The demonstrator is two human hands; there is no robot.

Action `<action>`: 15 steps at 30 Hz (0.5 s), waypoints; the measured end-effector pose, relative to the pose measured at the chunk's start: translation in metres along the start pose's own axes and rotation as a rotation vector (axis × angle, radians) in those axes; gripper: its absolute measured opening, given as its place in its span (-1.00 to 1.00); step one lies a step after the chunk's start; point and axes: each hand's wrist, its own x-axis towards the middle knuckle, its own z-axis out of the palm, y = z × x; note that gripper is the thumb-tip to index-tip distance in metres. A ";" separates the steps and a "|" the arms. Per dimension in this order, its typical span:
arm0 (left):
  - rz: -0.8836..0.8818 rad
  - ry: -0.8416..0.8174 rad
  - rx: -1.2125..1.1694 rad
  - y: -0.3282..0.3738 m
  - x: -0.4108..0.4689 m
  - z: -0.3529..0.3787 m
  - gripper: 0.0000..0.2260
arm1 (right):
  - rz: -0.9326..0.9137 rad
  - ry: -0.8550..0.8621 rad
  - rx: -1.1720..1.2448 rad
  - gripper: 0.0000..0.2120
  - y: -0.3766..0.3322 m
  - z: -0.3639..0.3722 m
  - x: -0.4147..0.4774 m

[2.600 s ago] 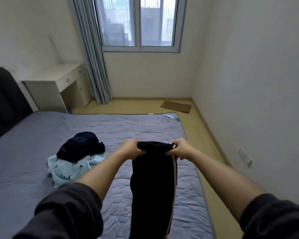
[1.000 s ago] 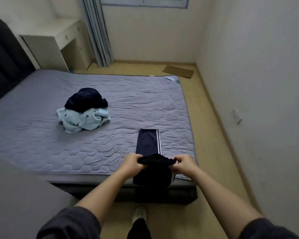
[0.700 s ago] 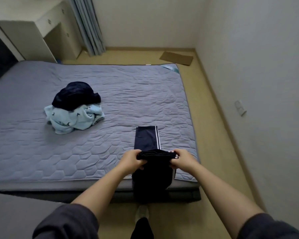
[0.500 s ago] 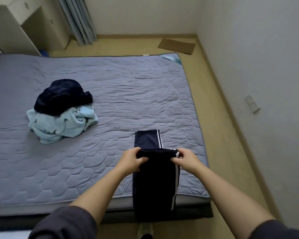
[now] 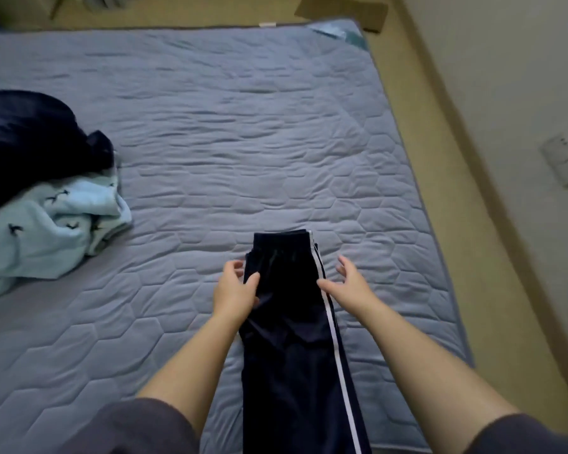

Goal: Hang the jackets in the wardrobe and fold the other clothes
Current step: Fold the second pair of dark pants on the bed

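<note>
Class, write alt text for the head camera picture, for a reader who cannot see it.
Dark navy trousers with a white side stripe lie on a grey mattress, the left hand and right hand open either side of the waistband. At the left, a dark garment lies on a pale blue one.

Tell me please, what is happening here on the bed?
A person is folding dark track pants with a white side stripe, laid flat on the grey mattress. The left hand touches their left edge; the right hand is open beside the stripe. A dark garment lies on a light blue garment further left.
</note>
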 end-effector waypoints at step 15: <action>-0.238 -0.116 0.216 -0.193 -0.091 0.053 -0.61 | 0.329 0.089 -0.305 -0.55 0.211 0.040 -0.065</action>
